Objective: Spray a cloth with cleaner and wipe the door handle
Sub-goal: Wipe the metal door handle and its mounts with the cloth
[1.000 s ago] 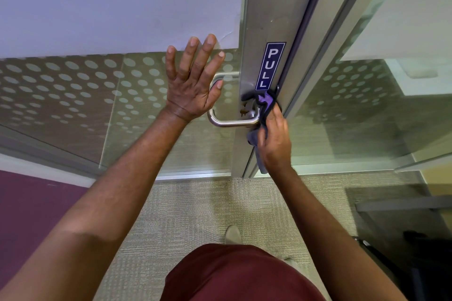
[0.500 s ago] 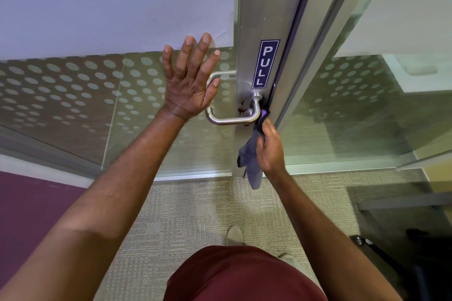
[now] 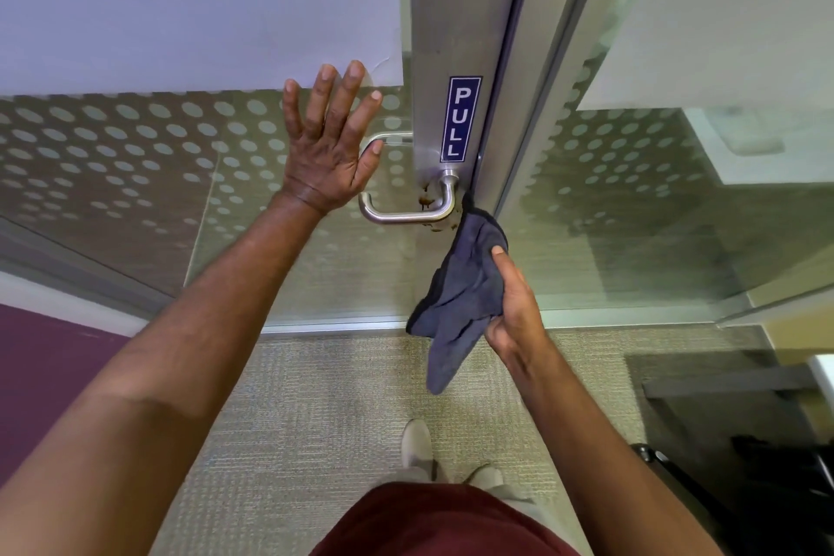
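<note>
wiping underway, not done | right hand is gripping the cloth, top corner touching the door handle elbow | left hand is lying flat and released on the glass | brown spots are looking like leftover grime, hard to tell | sprayer nowhere in sight

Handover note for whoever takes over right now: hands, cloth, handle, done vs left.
Left hand: open, fingers spread, flat against the glass door beside the handle.
Right hand: grip shut on the grey cloth, below and right of the door handle; the cloth's top corner reaches the door edge by the handle base.
Done: not clear from this view; no spray bottle visible.
Left: brown stains remain on the metal plate around the handle base; wipe those and the lever.
</note>
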`<state>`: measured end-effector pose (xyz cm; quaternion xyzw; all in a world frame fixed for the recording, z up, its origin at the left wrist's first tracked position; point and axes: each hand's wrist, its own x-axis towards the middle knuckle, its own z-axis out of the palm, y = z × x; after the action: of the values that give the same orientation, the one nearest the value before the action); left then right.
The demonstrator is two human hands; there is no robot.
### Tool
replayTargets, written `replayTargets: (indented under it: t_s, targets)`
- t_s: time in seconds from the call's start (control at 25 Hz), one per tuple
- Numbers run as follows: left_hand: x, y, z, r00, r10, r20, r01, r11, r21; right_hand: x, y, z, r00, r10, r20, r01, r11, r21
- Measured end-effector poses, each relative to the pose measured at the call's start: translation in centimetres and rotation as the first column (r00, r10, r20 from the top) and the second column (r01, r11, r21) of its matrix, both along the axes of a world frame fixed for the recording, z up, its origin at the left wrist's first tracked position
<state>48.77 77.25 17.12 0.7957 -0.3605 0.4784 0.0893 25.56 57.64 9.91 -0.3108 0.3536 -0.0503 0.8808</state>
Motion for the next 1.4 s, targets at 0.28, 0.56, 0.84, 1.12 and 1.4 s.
replayTargets:
  t_s: [0.28, 0.56, 0.84, 1.12, 1.4]
  targets:
    - [-0.1, 0.1, -0.1, 0.999, 0.026, -0.027, -0.025, 0.999, 0.021, -1.9, -0.2, 3.2, 0.985, 0.048, 0.163, -0.098, 0.944, 0.315]
    - [0.6, 0.2, -0.4, 0.999, -0.039, -0.016, 0.039, 0.999, 0.017, -2.5, 1.6, 1.8, 0.995, -0.010, 0.095, 0.025, 0.986, -0.163]
    - [0.8, 0.4, -0.7, 0.998, -0.070, -0.007, 0.070, 0.998, -0.007, -1.2, 3.1, 2.2, 0.980, -0.131, 0.150, 0.162, 0.963, -0.214]
    - [1.3, 0.5, -1.4, 0.996, -0.092, 0.019, 0.092, 0.996, -0.005, -0.4, 2.3, 1.7, 0.970, -0.159, 0.182, 0.167, 0.985, -0.033]
    - [1.2, 0.4, -1.3, 0.995, -0.099, 0.028, 0.100, 0.995, -0.021, 0.8, 2.5, 1.1, 0.966, -0.174, 0.190, 0.230, 0.913, -0.336]
